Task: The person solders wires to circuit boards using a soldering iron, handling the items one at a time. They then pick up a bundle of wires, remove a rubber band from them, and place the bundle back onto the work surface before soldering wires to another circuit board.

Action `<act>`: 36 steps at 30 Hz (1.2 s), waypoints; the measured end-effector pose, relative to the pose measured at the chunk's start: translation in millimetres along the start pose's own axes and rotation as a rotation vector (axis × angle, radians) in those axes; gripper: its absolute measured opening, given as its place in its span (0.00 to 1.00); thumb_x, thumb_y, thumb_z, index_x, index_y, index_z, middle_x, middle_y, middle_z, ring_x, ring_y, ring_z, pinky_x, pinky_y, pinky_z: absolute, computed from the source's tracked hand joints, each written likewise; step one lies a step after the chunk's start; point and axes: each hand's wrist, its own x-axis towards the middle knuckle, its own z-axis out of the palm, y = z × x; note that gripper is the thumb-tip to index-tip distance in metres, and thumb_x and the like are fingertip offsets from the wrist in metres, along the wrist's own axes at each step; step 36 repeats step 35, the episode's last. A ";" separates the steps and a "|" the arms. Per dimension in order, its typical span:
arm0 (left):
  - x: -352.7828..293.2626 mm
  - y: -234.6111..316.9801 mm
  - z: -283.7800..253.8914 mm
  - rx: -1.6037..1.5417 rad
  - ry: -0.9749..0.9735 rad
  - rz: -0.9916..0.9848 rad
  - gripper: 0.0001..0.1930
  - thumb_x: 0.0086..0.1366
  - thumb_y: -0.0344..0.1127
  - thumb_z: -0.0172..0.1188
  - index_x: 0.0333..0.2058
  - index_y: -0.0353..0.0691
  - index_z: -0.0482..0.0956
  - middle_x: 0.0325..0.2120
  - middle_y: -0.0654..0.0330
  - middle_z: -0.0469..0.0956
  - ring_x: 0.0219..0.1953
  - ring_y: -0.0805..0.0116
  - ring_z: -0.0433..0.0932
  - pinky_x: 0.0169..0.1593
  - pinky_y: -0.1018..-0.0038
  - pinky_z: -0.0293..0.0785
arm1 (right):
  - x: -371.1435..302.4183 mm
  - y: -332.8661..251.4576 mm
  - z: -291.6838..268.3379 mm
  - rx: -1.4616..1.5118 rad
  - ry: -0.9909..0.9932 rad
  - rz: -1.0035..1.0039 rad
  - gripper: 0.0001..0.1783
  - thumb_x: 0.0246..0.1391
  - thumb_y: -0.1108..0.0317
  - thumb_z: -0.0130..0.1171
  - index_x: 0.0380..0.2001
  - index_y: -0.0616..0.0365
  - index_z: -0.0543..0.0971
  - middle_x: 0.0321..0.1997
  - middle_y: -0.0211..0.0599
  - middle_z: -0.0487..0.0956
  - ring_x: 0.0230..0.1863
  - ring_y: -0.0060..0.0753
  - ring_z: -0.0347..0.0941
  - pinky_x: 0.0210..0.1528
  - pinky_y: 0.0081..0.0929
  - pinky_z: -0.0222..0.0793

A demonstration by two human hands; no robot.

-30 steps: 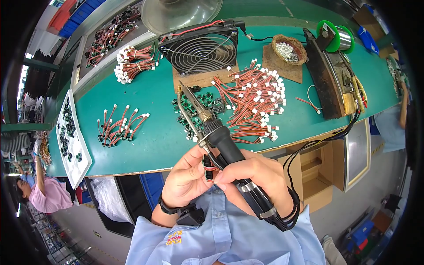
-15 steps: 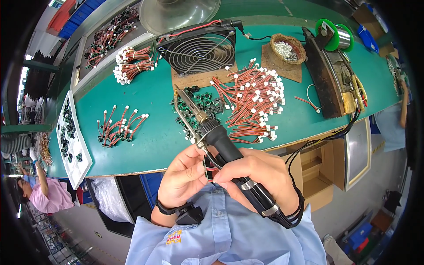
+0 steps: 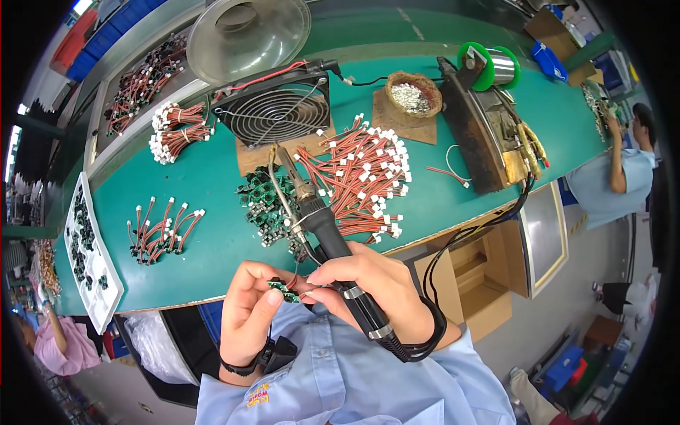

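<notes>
My left hand (image 3: 246, 315) pinches a small green circuit board (image 3: 285, 290) between thumb and fingers, in front of my chest. My right hand (image 3: 386, 287) is wrapped round a black soldering iron (image 3: 324, 225). The iron's tip and the thin metal tube beside it point away, toward the fan. My right thumb and forefinger meet close to the board, by a short reddish wire (image 3: 296, 275); its ends are partly hidden. Beyond the hands lie a heap of small dark green boards (image 3: 273, 205) and a large pile of red-and-black wires with white connectors (image 3: 365, 177).
Behind the heaps stands a black fan (image 3: 276, 117). Right of it are a bowl of solder bits (image 3: 411, 98), a solder spool (image 3: 503, 69) and an iron stand (image 3: 474, 134). At left are wired boards (image 3: 163, 234) and a white tray (image 3: 103, 287). Cables hang off the front edge.
My left hand has turned, so the board's face now shows where its edge showed before. Both hands stay close together. The whole view has shifted, with the bench now further left.
</notes>
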 end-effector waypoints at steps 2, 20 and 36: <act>1.5 -1.5 0.9 0.027 0.017 0.019 0.07 0.65 0.29 0.47 0.40 0.33 0.62 0.37 0.47 0.75 0.40 0.64 0.76 0.46 0.70 0.70 | -0.4 0.5 0.4 -0.008 0.005 -0.013 0.19 0.38 0.78 0.62 0.38 0.58 0.74 0.28 0.34 0.74 0.28 0.34 0.69 0.30 0.26 0.65; 22.1 -2.5 -9.6 0.146 0.335 0.052 0.05 0.64 0.27 0.49 0.36 0.35 0.63 0.32 0.50 0.78 0.37 0.65 0.78 0.44 0.73 0.71 | -56.4 2.5 -33.4 -0.292 -0.082 -0.053 0.24 0.29 0.64 0.73 0.35 0.51 0.76 0.21 0.26 0.77 0.24 0.24 0.72 0.45 0.30 0.54; 15.3 -13.6 -12.9 0.233 0.276 0.071 0.07 0.64 0.27 0.49 0.40 0.35 0.62 0.36 0.49 0.77 0.42 0.61 0.77 0.51 0.68 0.67 | -51.2 0.1 -26.9 -0.316 -0.102 -0.125 0.22 0.29 0.65 0.72 0.33 0.47 0.77 0.19 0.21 0.77 0.22 0.20 0.72 0.45 0.28 0.54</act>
